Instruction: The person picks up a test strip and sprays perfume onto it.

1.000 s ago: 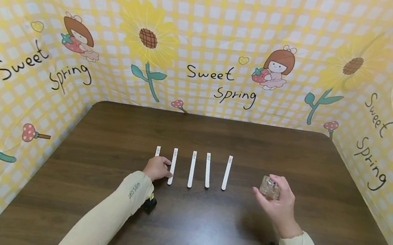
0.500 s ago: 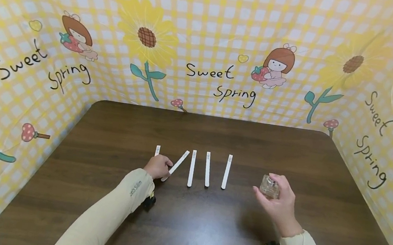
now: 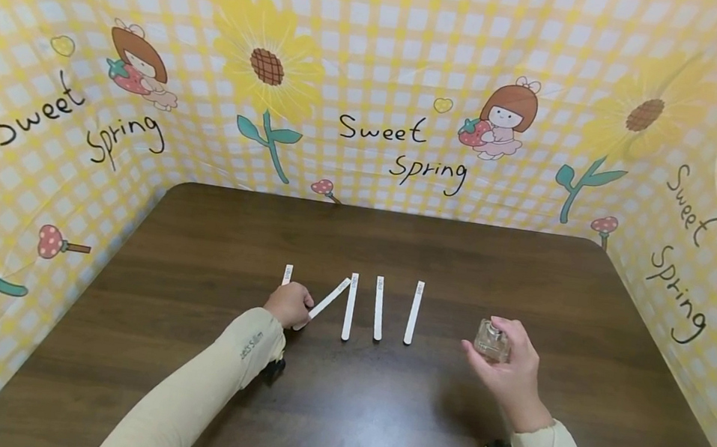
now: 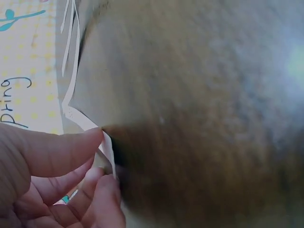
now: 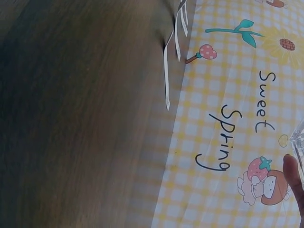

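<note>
The head camera looks down over the table from above. Both wrist cameras sit close — skimming its surface. All three share the white strips.

A dark brown wooden tabletop is shown from above; three white paper strips are laid side by side near its middle, parallel and apart, and a fourth strip is seen further left, partly hidden; the tabletop is enclosed on three sides by a yellow-and-white checked backdrop, on which sunflowers, cartoon girls with strawberries, small mushrooms and the words "Sweet Spring" are printed.
</note>
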`<state>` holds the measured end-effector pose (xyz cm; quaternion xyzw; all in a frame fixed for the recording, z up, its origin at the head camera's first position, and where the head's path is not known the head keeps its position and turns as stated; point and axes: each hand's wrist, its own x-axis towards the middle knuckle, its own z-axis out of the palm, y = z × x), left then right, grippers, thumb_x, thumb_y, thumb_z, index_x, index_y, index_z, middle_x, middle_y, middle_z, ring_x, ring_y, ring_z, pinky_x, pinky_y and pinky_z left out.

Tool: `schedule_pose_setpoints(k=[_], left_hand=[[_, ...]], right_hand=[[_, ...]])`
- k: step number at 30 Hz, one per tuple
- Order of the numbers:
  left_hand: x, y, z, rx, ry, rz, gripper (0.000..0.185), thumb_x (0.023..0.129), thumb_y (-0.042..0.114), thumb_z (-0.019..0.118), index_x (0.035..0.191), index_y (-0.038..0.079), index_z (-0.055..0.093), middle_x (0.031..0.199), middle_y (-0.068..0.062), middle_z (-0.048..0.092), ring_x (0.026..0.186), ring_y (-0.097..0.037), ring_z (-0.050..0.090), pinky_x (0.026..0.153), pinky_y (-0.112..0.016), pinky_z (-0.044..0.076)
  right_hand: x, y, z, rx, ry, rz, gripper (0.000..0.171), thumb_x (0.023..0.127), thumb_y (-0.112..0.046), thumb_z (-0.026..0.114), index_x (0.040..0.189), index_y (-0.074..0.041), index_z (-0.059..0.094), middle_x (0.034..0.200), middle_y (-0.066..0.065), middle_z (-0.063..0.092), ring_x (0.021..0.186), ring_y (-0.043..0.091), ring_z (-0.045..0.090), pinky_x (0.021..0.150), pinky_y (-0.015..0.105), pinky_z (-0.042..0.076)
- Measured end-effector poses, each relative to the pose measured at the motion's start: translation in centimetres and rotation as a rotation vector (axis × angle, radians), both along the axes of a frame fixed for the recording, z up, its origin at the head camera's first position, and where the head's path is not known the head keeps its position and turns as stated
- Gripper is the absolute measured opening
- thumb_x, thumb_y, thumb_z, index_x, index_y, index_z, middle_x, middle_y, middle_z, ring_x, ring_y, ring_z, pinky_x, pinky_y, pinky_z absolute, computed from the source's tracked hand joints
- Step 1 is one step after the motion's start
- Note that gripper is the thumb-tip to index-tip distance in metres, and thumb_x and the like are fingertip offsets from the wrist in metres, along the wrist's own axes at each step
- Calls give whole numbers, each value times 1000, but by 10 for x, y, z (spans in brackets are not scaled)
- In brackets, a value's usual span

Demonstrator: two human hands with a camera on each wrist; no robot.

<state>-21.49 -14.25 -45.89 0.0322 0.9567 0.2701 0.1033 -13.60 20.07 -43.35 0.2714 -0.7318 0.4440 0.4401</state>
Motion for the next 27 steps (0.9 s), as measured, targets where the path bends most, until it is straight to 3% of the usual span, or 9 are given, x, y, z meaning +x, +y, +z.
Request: schedule_pose_setpoints(k=[7,15,21,27], left_hand=[[2,4,7,-90,12,-9,14,66,-4,70,76,5,71,78,-4,68,71,-21,60,64,-33,51],[4,5,5,-84,22,-27,9,70,-2,67,75,5,70,76,-4,67,71,-21,60,67,-36,51],[4,7,6,-74,21,-21,17,70,-5,65,83,5,70,82,-5,68,75,-22,60,69,-35,51],[6,10,10,-111,21,-24,10,72,-3,64,76,5,69,77,-4,67,75,-23,60,69,-37,50]], right_hand=[[2,1,1,0,-27,7,56,86,-43,68,103,8,51,82,16,53,79,4,50,69,9,44],[1,1,1,-7,-9,-10,57,85,-44,68,102,8,51,82,17,54,80,4,51,71,9,44],[-1,0,-1,-2,12,-12,57,85,-44,68,101,8,51,82,17,54,80,5,51,71,8,44],[-2,1,-3,11,8,-20,57,85,-45,67,102,7,51,82,17,54,79,6,51,70,8,45]])
